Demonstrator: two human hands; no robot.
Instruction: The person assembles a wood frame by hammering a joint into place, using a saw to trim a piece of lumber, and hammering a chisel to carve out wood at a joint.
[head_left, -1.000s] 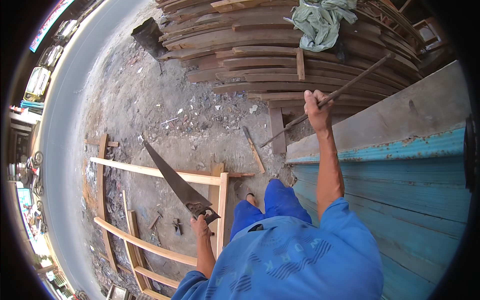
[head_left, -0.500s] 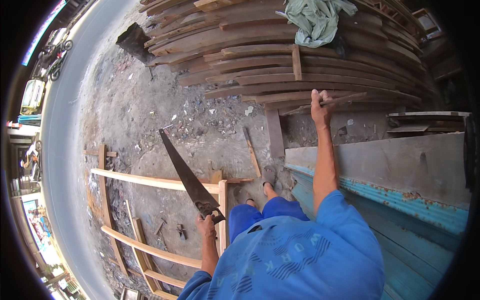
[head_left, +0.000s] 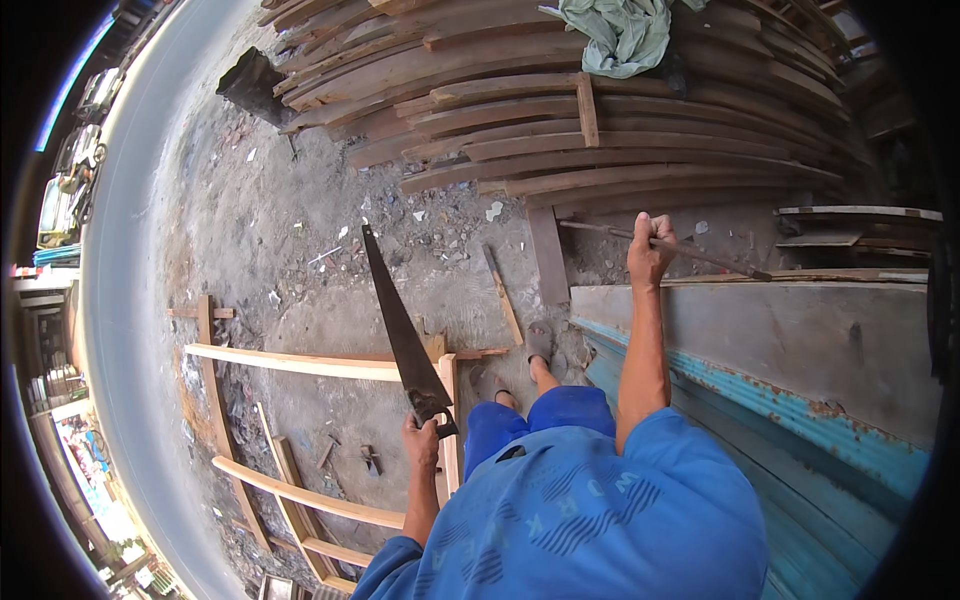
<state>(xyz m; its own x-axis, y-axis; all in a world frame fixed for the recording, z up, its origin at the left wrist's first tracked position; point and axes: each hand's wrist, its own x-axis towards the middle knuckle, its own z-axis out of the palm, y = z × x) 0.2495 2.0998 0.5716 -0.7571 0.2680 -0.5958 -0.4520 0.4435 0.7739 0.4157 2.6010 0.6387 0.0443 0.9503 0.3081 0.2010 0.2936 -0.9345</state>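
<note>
Holding the handsaw (head_left: 400, 335) just left of frame centre, I judged its blade thin and springy, its weight modest, its teeth likely to nick skin — handle the only sound grip. Fingers of my left hand (head_left: 419, 436) were wrapped round that handle; the blade ran from them toward the top of the frame, leaning left. My right hand (head_left: 651, 255), right of centre, was closed about a slim dark stick (head_left: 718, 262) — probably light, stiff, best held mid-length. It jutted out either side of my fist.
</note>
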